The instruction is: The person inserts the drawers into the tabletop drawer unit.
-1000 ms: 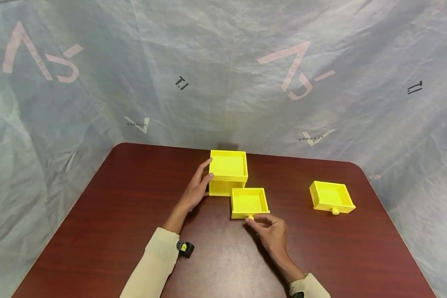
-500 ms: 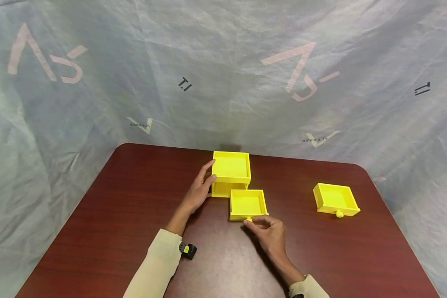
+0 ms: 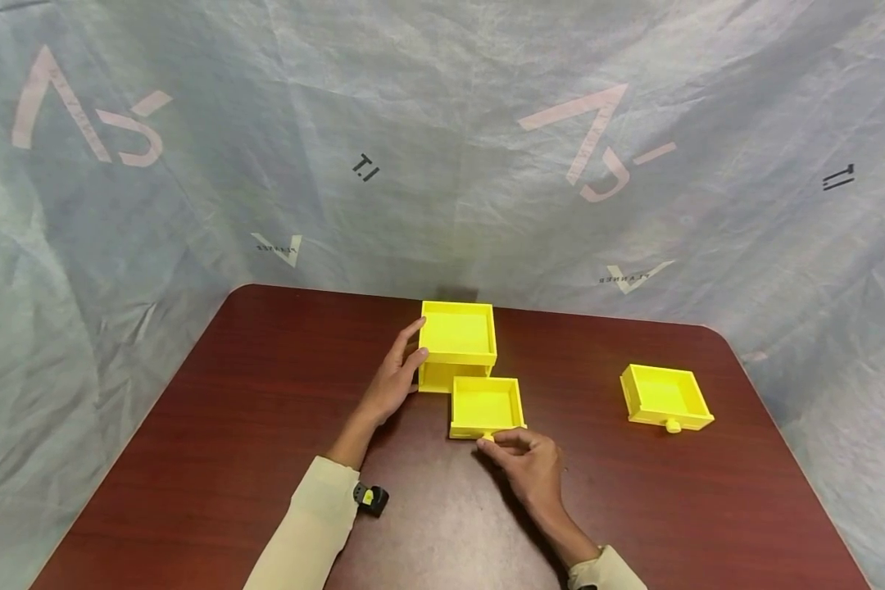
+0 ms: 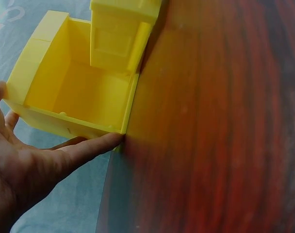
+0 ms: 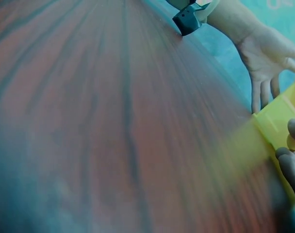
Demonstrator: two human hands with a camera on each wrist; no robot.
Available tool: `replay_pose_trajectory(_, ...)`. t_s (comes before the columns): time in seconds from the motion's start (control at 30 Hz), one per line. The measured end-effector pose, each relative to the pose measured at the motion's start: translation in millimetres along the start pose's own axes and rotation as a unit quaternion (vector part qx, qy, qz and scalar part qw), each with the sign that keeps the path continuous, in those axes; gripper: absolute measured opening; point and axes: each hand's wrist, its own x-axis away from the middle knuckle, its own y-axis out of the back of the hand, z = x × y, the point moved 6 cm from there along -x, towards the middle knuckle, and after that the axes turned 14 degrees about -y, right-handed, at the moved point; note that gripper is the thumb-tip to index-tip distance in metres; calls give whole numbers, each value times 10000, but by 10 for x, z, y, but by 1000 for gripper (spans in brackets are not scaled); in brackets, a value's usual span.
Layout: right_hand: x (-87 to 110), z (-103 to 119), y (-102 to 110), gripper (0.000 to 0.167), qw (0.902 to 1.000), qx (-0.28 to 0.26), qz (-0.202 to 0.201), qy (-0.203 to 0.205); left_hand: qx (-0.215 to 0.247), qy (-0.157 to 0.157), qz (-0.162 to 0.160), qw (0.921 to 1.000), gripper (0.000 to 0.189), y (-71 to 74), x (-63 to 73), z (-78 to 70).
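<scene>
A wrinkled grey sheet (image 3: pixel 450 164) printed with pink and dark lettering hung behind a reddish-brown wood-grain table (image 3: pixel 265 393). On the left, a cream sleeve (image 3: pixel 306 524) with a small black camera (image 3: pixel 371 498) at its cuff led to the left hand (image 3: pixel 387 389), whose digits were spread along the left side of a yellow open-fronted cabinet (image 3: pixel 457 329), touching it rather than clasping it, probably to brace it against sliding. The cabinet stood at the far middle of the table, its opening towards the near side, presumably so that the person could reach it directly. Just nearer and offset to the right, a yellow drawer (image 3: pixel 487 403) sat upright, its far end at the opening; whether that end lay inside, I could not tell. The right hand (image 3: pixel 531 471) pinched the drawer's knob (image 3: pixel 488 437) between thumb and finger, a hold that likely let the drawer be guided from its front while the fingers kept out of the opening. Well apart on the right, a second yellow drawer (image 3: pixel 664 393) stood upright, untouched, its knob also facing near, perhaps for easy grasping.
</scene>
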Motion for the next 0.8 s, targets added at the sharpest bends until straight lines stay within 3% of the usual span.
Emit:
replay_pose_trajectory(0.57,-2,49,-79,13,10000,-27,50,77,-48,-104,79,9999,57,-6,-42,-9)
replay_pose_trajectory(0.8,-64,-123,-161,13,9998,85,188,87,-84,-30,-20,10000,57,1,-1,14)
